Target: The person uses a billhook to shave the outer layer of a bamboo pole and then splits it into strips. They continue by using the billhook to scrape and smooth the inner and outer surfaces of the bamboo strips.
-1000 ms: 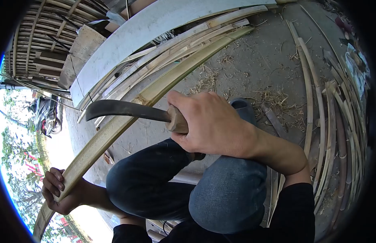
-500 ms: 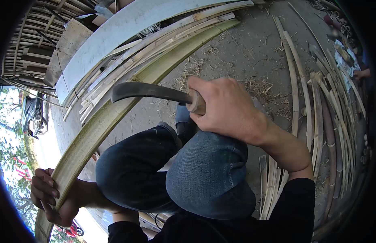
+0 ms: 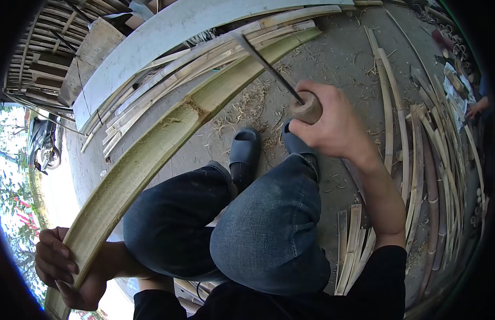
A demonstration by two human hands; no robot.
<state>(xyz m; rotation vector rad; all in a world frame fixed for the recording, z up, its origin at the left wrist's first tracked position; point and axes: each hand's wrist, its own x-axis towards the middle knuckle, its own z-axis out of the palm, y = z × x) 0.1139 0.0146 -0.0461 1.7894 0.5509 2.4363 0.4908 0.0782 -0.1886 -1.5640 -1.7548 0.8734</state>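
Observation:
A long split bamboo piece [image 3: 133,168], hollow side up with a brown node across it, runs diagonally from the lower left to the upper middle. Near its lower end my left hand [image 3: 71,269] is wrapped round it. My right hand [image 3: 333,122] grips the wooden handle [image 3: 307,108] of a curved knife, above and beyond my right knee. The dark blade [image 3: 266,64] points up and left, and its tip shows over the far part of the bamboo. Whether blade and bamboo touch is unclear.
Bamboo strips [image 3: 389,101] lie on the floor at right, with more beyond the split piece beside a pale curved panel [image 3: 146,48]. Shavings [image 3: 247,109] litter the ground near my sandals [image 3: 245,152]. Another person's hand [image 3: 478,106] shows at far right. A motorcycle [image 3: 45,144] stands at left.
My right hand and the knife have moved up and right, and the blade has swung to point more upward. The bamboo's inner face and node show more fully. My knees have shifted slightly.

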